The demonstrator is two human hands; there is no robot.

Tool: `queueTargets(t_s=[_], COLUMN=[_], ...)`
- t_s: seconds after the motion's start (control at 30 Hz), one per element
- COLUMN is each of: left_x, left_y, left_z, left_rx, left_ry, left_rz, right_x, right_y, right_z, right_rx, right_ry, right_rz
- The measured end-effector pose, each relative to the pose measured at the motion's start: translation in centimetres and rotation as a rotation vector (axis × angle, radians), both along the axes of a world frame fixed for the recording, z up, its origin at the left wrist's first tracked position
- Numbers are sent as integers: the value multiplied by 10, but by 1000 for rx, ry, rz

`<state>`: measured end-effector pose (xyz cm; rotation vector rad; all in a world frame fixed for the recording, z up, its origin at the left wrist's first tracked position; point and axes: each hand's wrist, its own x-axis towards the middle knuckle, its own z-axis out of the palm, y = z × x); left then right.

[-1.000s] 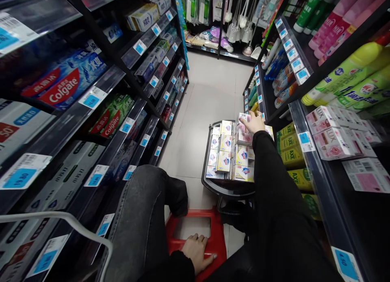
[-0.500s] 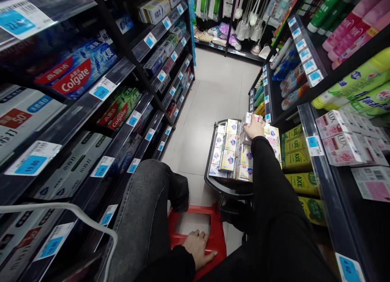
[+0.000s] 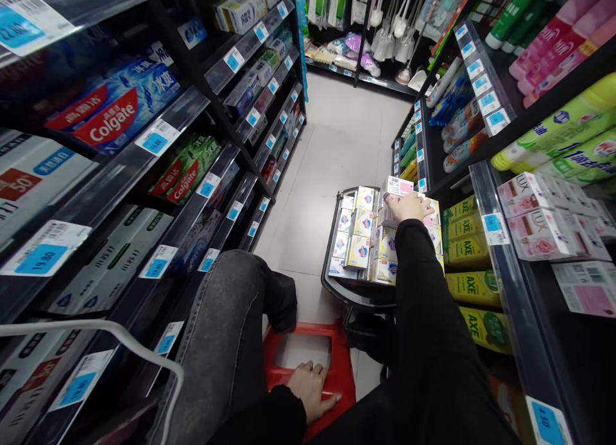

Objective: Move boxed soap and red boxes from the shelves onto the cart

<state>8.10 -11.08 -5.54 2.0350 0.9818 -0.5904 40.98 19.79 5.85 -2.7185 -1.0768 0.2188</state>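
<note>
My left hand [image 3: 310,388] lies with its fingers stretched out on a red plastic stool [image 3: 344,368] between my legs. My right hand [image 3: 410,208] is over a black basket [image 3: 332,285] packed with stacked soap boxes [image 3: 360,222], mostly white and yellow. Its fingers are spread, thumb to the left and the others to the right, and nothing shows clasped in them. Just beyond the fingers a pink-and-white soap box [image 3: 398,185] sits on top of the stack. The hand and sleeve hide some boxes on the right of the basket.
Shelves of toothpaste boxes [image 3: 120,115] rise on the left. To the right are LUX soap boxes [image 3: 534,230], yellow AXE bottles [image 3: 474,288] and spray cans. A tiled floor [image 3: 332,137] runs towards hanging brushes [image 3: 385,38]. A white cable [image 3: 129,349] crosses at lower left.
The fingers of my right hand have come off the pink-and-white box and spread to the right, so more of the box shows. My left hand stays on the stool.
</note>
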Motion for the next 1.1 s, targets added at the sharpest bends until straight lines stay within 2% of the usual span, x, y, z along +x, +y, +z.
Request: queueTargets(t_s=[0.2, 0.47, 0.53, 0.63, 0.7, 0.8, 0.9, 0.97, 1.0, 1.03, 1.1], left_x=[1, -2, -2, -2, -1, -1, 0, 0, 0, 1, 2], left_y=[1, -2, -2, -2, -2, 0, 2, 4, 5, 6, 8], left_z=[1, -3, -5, -6, -6, -5, -5, -6, -7, -8, -8], left_rx=[-9, 30, 25, 11, 2, 0, -17, -26, -24, -17, -4], left_ry=[12, -10, -11, -2, 12, 8, 18, 39, 45, 50, 55], left_rz=[0, -23, -24, -31, -49, -53, -58, -75, -84, -93, -109], right_x=[-14, -16, -7, 25, 51, 79, 81, 74, 71, 69, 72], right_y=[-6, -9, -17, -37, -52, -72, -90, -107, -118, -130, -160], right_z=[-2, -4, -4, -1, 0, 7, 32, 61, 78, 95, 124], right_rx=[51, 152, 198, 309, 288, 231, 380, 483, 513, 534, 535], right_ry=[1, 20, -5, -51, 17, 136, 127, 69, 4, -99, -369], right_rz=[-72, -27, -22, -154, -215, -172, -48, 48, 50, 4, -214])
